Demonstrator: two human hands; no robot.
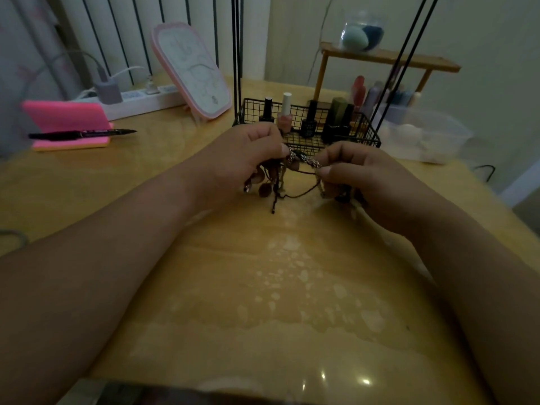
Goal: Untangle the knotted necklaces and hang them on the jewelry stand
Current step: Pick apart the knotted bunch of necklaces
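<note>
A tangle of necklaces [287,178], a dark cord with brown beads and a silver chain, hangs just above the wooden table between my hands. My left hand [248,159] pinches the bundle at its left, with beads dangling below the fingers. To the right, my right hand [359,173] pinches the silver chain and the cord between thumb and forefinger. The black rods of the jewelry stand [237,54] rise behind the hands, with a second pair of rods at the right [409,54].
A black wire basket [365,133] with nail polish bottles stands right behind my hands. A pink mirror [193,71], a power strip [137,97] and a pink pad with a pen [70,127] are at the left. A wooden shelf [388,59] and a clear plastic box [426,135] are at the right.
</note>
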